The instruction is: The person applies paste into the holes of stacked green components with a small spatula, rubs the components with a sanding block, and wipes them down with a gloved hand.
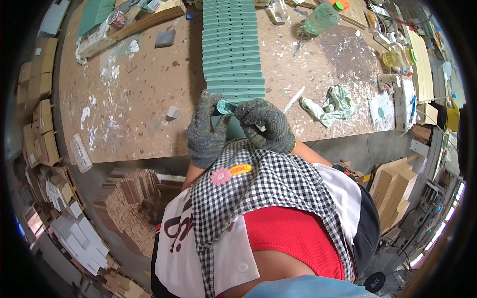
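Both my hands wear grey knitted gloves and meet at the near end of a long overlapping row of green boards (232, 64) with small dark holes. My left hand (204, 134) holds a small round cup (223, 106) with green stuff inside, between its fingers and thumb. Close beside the cup, my right hand (271, 126) is closed with its fingertips pinched together. What those fingertips hold, if anything, is too small to make out. Below the cup, part of a green board (234, 130) shows between my hands.
A crumpled pale green rag (334, 105) lies on the paint-spotted table (149, 109), right of my hands. Farther off stand a green plastic bottle (322, 19) and a yellowish bottle (397, 58). A dark square block (165, 38) lies left of the row. Stacked brown boards (129, 206) stand below the table's front edge.
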`<state>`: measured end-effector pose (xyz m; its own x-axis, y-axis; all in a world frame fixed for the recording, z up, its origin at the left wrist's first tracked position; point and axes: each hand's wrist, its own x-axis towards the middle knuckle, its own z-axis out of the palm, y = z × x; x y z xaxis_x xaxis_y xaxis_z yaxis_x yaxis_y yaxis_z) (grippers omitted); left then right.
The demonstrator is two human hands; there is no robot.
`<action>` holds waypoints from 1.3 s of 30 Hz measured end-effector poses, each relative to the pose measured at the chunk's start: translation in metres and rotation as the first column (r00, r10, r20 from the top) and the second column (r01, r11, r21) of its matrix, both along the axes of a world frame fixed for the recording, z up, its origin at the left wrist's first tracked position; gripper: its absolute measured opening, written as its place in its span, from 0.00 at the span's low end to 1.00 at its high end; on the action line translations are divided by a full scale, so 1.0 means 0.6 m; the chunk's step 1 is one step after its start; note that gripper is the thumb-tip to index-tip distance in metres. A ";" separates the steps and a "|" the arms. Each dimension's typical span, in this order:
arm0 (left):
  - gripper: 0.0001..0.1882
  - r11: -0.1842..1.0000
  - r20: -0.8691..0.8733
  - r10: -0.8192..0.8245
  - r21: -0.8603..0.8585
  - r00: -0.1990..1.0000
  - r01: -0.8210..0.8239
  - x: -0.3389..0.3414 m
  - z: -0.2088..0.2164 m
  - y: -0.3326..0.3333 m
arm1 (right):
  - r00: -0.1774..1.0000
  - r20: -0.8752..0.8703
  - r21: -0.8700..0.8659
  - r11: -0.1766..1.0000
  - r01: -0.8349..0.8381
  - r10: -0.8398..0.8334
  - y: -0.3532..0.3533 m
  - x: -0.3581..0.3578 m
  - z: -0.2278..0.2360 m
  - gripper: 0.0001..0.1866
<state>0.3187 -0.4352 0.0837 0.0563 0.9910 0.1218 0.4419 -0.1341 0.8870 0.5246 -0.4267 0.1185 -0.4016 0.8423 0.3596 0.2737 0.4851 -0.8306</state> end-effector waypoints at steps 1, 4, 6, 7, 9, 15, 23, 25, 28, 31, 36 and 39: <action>0.38 0.999 0.004 -0.014 -0.036 1.000 0.014 -0.003 -0.002 0.001 | 0.998 -0.060 -0.018 1.000 -0.023 0.022 0.002 -0.002 0.003 0.15; 0.38 0.996 -0.070 -0.016 0.084 0.997 0.021 0.001 0.012 0.006 | 0.950 -0.309 -0.118 0.993 0.002 -0.039 -0.009 -0.015 -0.021 0.15; 0.38 0.997 -0.042 -0.008 0.074 0.999 0.011 0.000 0.012 0.005 | 0.867 -0.482 -0.208 0.978 0.027 -0.127 -0.010 -0.025 -0.026 0.15; 0.38 0.998 -0.011 -0.001 0.063 1.000 0.002 0.000 0.012 0.005 | 0.840 -0.522 -0.223 0.974 0.035 -0.150 -0.009 -0.027 -0.022 0.14; 0.38 0.998 0.004 0.001 0.055 1.000 -0.001 0.000 0.013 0.005 | 0.848 -0.485 -0.280 0.957 0.080 -0.213 -0.012 -0.025 -0.012 0.12; 0.38 0.999 -0.019 0.002 0.034 1.000 -0.002 0.001 0.016 0.003 | 0.975 -0.217 -0.195 0.981 0.000 -0.043 -0.004 -0.010 0.009 0.13; 0.39 1.000 0.021 -0.028 -0.012 0.999 0.028 -0.002 0.020 -0.002 | 0.964 -0.240 -0.154 0.985 0.076 -0.112 -0.004 -0.015 -0.002 0.19; 0.37 0.999 -0.010 0.002 0.032 1.000 -0.002 0.000 0.021 -0.003 | 0.986 -0.142 -0.083 0.993 0.081 -0.092 0.002 -0.014 0.005 0.19; 0.34 0.999 -0.073 -0.037 -0.025 0.997 0.035 0.002 0.044 0.003 | 0.998 -0.015 0.015 0.998 0.063 -0.063 0.003 -0.012 0.005 0.18; 0.32 1.000 -0.097 -0.023 0.003 0.995 0.024 0.003 0.045 0.003 | 0.990 -0.127 -0.089 0.995 0.049 -0.061 -0.002 -0.014 -0.005 0.16; 0.32 1.000 -0.108 -0.029 0.000 0.994 0.029 0.002 0.041 0.005 | 0.797 -0.569 -0.352 0.936 -0.013 -0.203 -0.016 -0.033 -0.020 0.13; 0.33 1.000 -0.087 -0.024 0.003 0.996 0.024 0.003 0.041 0.004 | 0.830 -0.522 -0.314 0.949 0.027 -0.196 -0.009 -0.030 -0.005 0.11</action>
